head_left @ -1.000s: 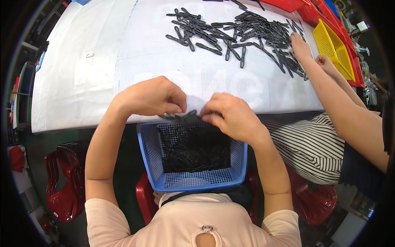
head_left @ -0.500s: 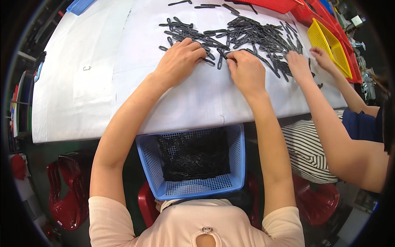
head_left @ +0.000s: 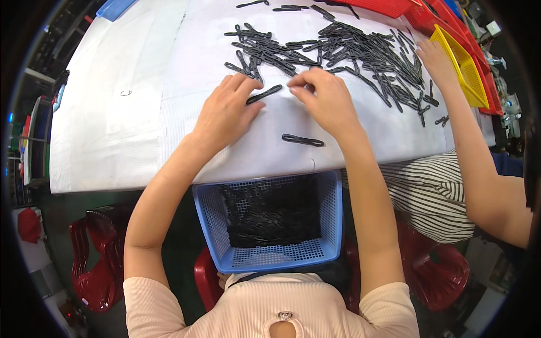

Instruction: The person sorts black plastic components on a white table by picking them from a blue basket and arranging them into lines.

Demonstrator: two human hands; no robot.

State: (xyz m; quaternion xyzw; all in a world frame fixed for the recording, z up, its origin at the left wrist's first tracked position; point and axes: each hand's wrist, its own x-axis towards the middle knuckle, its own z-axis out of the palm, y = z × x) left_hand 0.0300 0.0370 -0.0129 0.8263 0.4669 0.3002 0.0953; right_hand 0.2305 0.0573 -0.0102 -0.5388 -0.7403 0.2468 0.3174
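Between the thumb and fingers of my left hand (head_left: pixel 225 111) is a slim black looped piece (head_left: pixel 265 94), slanting up to the right just above the table. My right hand (head_left: pixel 327 101) is close by on the right, its curled fingers and thumb slightly apart and a little blurred; nothing shows between them. Another black looped piece (head_left: pixel 303 140) lies alone on the white table below my hands. Beyond my fingers spreads a loose pile of similar black pieces (head_left: pixel 360 50), with a smaller cluster (head_left: pixel 253 42) at its left.
A blue mesh basket (head_left: pixel 265 263) holding many black pieces rests at my lap, against the edge of the white table (head_left: pixel 112 141). At right, a co-worker's hand (head_left: pixel 437 62) is beside a yellow basket (head_left: pixel 470 79). Red trays (head_left: pixel 389 7) stand along the far right.
Both my hands have drawn back from the pile toward me. A black piece now shows at my left hand, and another lies on the table nearer me. The co-worker's hand has moved toward the yellow basket.
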